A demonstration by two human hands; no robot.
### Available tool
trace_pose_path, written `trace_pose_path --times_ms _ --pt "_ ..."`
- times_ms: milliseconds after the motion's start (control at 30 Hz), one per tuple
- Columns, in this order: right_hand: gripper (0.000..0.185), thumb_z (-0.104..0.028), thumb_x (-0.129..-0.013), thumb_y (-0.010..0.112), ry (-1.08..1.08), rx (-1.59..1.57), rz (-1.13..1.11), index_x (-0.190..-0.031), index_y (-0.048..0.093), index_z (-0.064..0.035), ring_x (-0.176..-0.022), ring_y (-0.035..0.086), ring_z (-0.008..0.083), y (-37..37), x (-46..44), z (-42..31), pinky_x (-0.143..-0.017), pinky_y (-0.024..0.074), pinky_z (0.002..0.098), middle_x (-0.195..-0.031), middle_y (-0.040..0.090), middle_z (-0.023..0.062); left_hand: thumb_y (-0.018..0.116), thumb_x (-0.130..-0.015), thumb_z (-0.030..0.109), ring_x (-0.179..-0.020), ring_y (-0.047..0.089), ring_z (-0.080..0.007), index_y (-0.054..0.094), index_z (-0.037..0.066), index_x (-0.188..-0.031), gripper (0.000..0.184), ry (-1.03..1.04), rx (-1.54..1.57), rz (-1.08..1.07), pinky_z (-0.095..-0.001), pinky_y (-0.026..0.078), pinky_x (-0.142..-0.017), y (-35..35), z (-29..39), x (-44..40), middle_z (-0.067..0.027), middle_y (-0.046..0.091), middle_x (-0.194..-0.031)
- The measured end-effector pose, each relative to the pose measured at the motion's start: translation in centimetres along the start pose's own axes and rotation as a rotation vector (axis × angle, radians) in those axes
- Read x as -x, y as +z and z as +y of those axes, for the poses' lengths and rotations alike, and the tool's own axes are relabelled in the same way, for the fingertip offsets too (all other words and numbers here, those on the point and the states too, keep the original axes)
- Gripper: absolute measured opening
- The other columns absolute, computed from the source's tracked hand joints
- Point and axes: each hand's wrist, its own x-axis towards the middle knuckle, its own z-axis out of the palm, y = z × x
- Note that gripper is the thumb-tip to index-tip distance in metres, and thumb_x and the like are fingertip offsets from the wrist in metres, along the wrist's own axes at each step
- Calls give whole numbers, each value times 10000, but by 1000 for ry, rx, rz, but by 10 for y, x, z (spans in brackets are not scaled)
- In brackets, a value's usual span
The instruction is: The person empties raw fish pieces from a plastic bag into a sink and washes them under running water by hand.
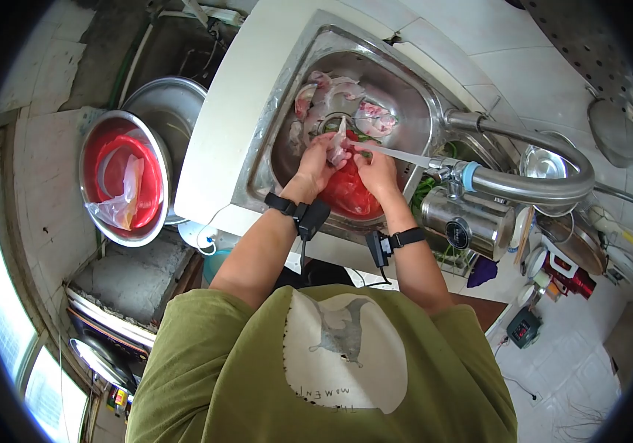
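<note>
My left hand (318, 164) is closed on a pale piece of raw fish (341, 142) over the steel sink (412, 96). Just to its right is my right hand (377, 171), its fingers curled beside the running water; what they hold, if anything, is hidden. Under both hands lies a shiny red plastic item (350, 193), and I cannot tell whether it is a bag or a basin. More raw fish pieces (375, 119), whitish with red flesh, lie toward the far side of the sink. Some green stalks show behind my fingers.
A curved metal faucet (553, 184) reaches in from the right, its stream falling at my hands. Below it stands a steel canister (471, 221) near leafy greens (423, 193). On the left, a metal basin (89, 181) holds a red bowl (150, 184) and a clear plastic bag (123, 201).
</note>
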Motion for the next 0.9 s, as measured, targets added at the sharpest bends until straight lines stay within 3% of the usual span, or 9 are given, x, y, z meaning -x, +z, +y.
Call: trace_pose_path --times_ms 33,100,233,400,533,633,700,800,900 --pt "212 -163 -911 696 2 2 2 -1091 667 -53 -783 691 250 9 -3 9 -709 522 346 -906 718 158 392 -996 146 -956 660 -241 542 64 -1302 350 -31 19 -53 -401 526 -858 -5 -2 -5 -104 651 -1148" --pt "259 -212 -874 738 217 -645 -53 -1069 684 -50 -768 686 274 28 -13 14 -738 535 375 -865 708 142 382 -996 144 -953 651 -227 552 65 -1299 356 -61 37 -103 -385 523 -848 -6 -3 -7 -100 652 -1152" --pt "249 -242 -866 730 216 -604 -116 -1011 703 -42 -782 697 249 38 -16 10 -727 536 370 -872 720 136 374 -996 148 -927 615 -178 596 81 -1258 350 -46 -30 -18 -332 502 -776 -3 -6 -8 -63 666 -1105" --pt "262 -290 -802 727 144 -290 -138 -844 720 -31 -694 689 253 14 -19 -17 -673 531 371 -746 709 116 379 -1006 159 -919 607 -162 606 91 -1212 314 67 -176 -54 -327 489 -736 2 -7 -2 -43 665 -1084" --pt "263 -297 -788 725 137 -142 -69 -845 726 -40 -676 685 275 10 -17 -31 -662 530 380 -731 704 131 375 -1013 158 -866 613 -156 596 89 -1161 275 89 -190 -36 -301 490 -712 -1 -16 -9 -49 663 -1042" --pt "238 -256 -788 732 164 -163 -141 -857 729 -29 -679 688 213 27 -21 -9 -654 525 357 -710 706 104 372 -1003 148 -809 615 -150 591 91 -1149 269 154 -216 -37 -283 483 -677 -8 -23 -16 -49 661 -994" --pt "189 -186 -831 727 220 -677 -240 -884 732 -5 -685 665 135 43 -24 14 -637 507 302 -726 710 52 371 -994 141 -769 614 -145 590 95 -1148 271 191 -245 -38 -278 477 -655 -7 -21 -13 -47 660 -964" --pt "136 -109 -875 705 277 -795 -430 -921 728 17 -699 632 89 14 -23 4 -631 490 257 -766 700 16 363 -985 139 -699 604 -130 593 106 -1152 285 135 -264 -13 -280 459 -617 -1 -10 -2 -31 657 -910" --pt "121 -80 -901 679 292 -840 -455 -939 718 28 -698 626 96 6 -23 0 -634 490 248 -795 696 23 358 -982 143 -648 589 -120 592 117 -1166 299 96 -256 -23 -275 443 -594 -1 -9 -3 -21 656 -878"
